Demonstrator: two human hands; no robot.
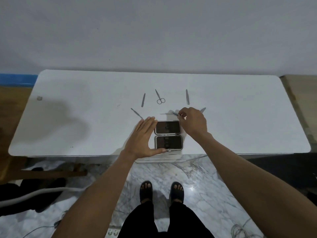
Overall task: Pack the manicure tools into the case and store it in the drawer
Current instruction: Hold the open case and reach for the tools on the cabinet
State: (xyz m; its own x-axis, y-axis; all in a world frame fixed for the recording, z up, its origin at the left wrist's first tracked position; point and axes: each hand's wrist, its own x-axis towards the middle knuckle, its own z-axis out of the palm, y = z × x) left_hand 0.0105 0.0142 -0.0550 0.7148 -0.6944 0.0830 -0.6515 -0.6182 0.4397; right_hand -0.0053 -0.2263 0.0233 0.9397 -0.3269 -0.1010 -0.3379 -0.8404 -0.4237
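Observation:
The manicure case (168, 135) lies open near the front edge of the white table (85, 117), its two dark halves one behind the other. My left hand (145, 136) rests flat against the case's left side, fingers straight, thumb along the front edge. My right hand (193, 121) is behind the case's right corner and pinches a thin dark tool (174, 114) just above the tabletop. Loose on the table behind lie small scissors (159, 97), a flat file (143, 100), a slanted tool (136, 113), a tool at the right (187, 97) and another (203, 109) partly hidden by my right hand.
A clear drawer edge (171, 160) shows under the table's front. The wall (154, 40) rises behind the table. A wooden surface (298, 100) adjoins on the right. Marble floor, my sandalled feet (162, 191), cables and a hose (34, 194) lie below.

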